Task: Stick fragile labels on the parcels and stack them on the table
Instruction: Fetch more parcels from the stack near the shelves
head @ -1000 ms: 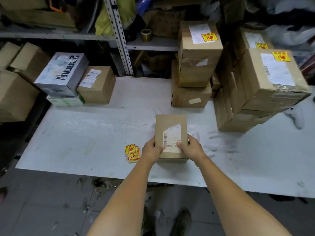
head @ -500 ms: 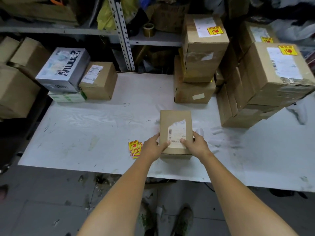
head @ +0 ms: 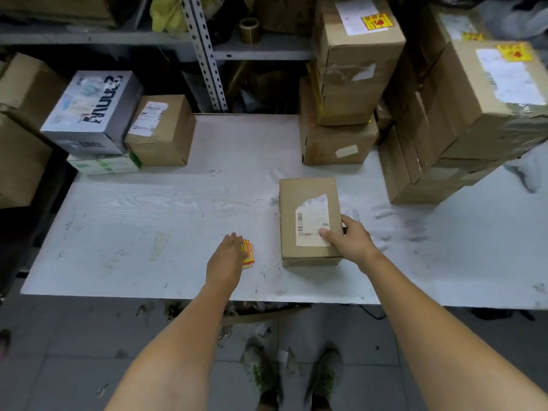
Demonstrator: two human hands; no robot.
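**Right grip** (head: 351, 243): closed round the near right corner of a small brown cardboard parcel (head: 308, 203). The thumb lies on top, on the parcel's torn white shipping label (head: 311, 226), and the fingers wrap its right side.

**Small brown cardboard parcel:** lies flat on the white scuffed worktop (head: 148, 226), under and just left of the right grip. No yellow sticker shows on its top face.

**Left grip** (head: 226, 256): fingers straight and together, palm down, holding nothing. It sits over the left part of a stack of yellow-and-red fragile stickers (head: 249, 255). I cannot tell whether the fingertips touch the stack.

**Stack of yellow-and-red fragile stickers:** on the worktop between the two grips, fanned out to the right of the left grip and apart from the parcel.

**Beyond the right grip:** a two-high pile of brown cartons (head: 350, 93), the upper one bearing a yellow sticker beside its white label.

**Far right of the right grip:** a taller leaning pile of brown cartons (head: 462, 129), the top one also stickered yellow.

**Well beyond the left grip, to its left:** a grey printed box (head: 92, 114) on a flat white-and-green box (head: 103, 165). A plain brown carton with a white label (head: 161, 132) stands just beside them.

**On the shelf behind the worktop:** a roll of brown tape (head: 250, 30).
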